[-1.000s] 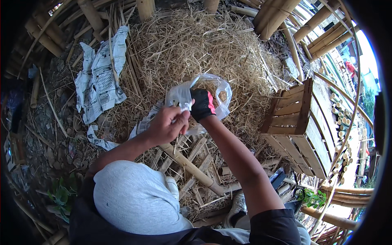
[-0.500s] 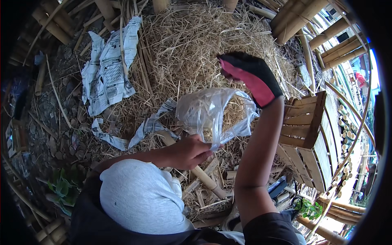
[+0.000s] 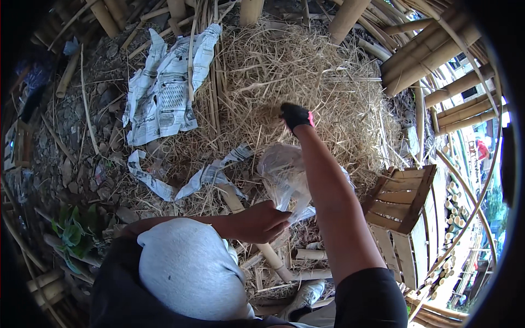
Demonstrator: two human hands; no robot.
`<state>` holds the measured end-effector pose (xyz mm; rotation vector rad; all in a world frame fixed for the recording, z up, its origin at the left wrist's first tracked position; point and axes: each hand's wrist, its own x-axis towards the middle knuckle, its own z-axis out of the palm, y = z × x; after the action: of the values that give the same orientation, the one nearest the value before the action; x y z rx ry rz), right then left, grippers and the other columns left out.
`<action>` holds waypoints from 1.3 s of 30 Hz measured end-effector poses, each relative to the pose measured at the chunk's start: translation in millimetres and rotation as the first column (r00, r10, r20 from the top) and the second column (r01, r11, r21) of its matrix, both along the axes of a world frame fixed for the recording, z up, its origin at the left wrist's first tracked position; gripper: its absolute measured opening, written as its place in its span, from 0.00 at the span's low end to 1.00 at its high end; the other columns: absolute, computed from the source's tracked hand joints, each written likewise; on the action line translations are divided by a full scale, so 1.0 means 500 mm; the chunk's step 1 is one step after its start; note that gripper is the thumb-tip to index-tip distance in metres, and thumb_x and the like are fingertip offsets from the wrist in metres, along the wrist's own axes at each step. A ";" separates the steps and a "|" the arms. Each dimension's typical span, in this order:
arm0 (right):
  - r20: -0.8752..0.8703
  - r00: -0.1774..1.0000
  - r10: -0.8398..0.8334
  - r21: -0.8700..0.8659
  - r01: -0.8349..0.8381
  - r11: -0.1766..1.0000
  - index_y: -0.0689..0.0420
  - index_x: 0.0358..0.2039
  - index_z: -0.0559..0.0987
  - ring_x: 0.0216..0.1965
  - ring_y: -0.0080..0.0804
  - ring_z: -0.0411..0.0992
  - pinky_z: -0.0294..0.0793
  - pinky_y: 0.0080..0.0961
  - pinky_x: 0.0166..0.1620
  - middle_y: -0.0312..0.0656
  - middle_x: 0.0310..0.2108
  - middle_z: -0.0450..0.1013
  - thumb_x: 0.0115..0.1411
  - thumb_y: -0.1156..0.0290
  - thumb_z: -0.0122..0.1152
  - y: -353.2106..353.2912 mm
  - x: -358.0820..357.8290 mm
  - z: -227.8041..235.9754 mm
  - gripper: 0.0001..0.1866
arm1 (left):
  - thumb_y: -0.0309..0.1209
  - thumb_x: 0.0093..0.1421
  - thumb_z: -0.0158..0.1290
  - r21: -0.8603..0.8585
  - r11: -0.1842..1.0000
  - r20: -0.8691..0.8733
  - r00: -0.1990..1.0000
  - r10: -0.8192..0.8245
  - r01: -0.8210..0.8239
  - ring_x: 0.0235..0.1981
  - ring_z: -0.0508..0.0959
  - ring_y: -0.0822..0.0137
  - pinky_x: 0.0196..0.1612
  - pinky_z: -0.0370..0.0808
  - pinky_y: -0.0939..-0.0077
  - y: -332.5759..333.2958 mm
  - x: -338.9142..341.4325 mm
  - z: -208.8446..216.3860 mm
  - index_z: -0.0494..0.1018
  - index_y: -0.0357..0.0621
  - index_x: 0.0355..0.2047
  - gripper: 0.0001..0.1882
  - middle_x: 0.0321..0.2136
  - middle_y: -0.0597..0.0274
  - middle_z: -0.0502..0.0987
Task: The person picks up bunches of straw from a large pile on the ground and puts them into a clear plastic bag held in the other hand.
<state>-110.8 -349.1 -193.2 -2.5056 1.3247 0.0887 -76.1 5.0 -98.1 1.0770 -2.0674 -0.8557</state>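
Note:
My bare left hand (image 3: pixel 260 222) pinches the rim of a clear plastic bag (image 3: pixel 281 164) and is closed on it. The bag hangs crumpled with its mouth to the right, partly behind my right forearm. My right hand (image 3: pixel 297 116), in a black and pink glove, is down at the dry straw (image 3: pixel 333 93) beyond the bag. From above its fingers are hidden, so I cannot see whether straw is in them. Torn newspaper strips (image 3: pixel 205 177) lie left of the bag.
Large newspaper sheets (image 3: pixel 167 90) lie at the far left under a thin stick. A slatted wooden crate (image 3: pixel 402 205) stands on the right. Bamboo posts (image 3: pixel 350 19) border the back. A bamboo pole (image 3: pixel 273 262) lies below my left hand, and a green plant (image 3: pixel 71 232) grows at the lower left.
My right hand has come down from above the bag's right side and moved left to the straw. My left hand still grips the bag. The whole view has shifted slightly.

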 end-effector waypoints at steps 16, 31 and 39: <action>0.335 0.939 0.082 -0.859 0.269 0.435 0.55 0.53 0.79 0.55 0.47 0.73 0.70 0.37 0.57 0.51 0.53 0.76 0.65 0.49 0.55 -0.222 -0.377 0.774 0.25 | 0.29 0.70 0.46 0.218 0.971 -0.262 0.964 -0.036 0.096 0.18 0.72 0.59 0.27 0.67 0.60 -0.009 -0.001 0.038 0.75 0.38 0.47 0.12 0.17 0.54 0.71; 0.429 0.903 0.024 -0.872 0.407 0.273 0.51 0.50 0.79 0.46 0.41 0.74 0.72 0.37 0.50 0.45 0.43 0.75 0.68 0.65 0.47 0.045 -0.681 0.747 0.16 | 0.34 0.75 0.38 0.389 0.909 -0.562 0.744 0.361 -0.148 0.21 0.64 0.81 0.27 0.65 0.82 -0.061 0.016 0.063 0.70 0.36 0.57 0.19 0.21 0.71 0.67; -0.688 0.642 -0.338 -0.081 0.395 0.915 0.46 0.45 0.84 0.51 0.45 0.78 0.77 0.39 0.52 0.42 0.49 0.80 0.56 0.58 0.61 0.283 -0.730 0.455 0.17 | 0.35 0.75 0.38 0.497 0.846 -0.600 0.628 0.496 -0.193 0.23 0.63 0.80 0.29 0.64 0.83 -0.047 0.041 0.074 0.70 0.33 0.56 0.20 0.22 0.71 0.65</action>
<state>-475.9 -207.8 34.3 -2.1264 2.0349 1.0620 -55.5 -18.5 -61.2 1.0649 -0.9966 -1.2597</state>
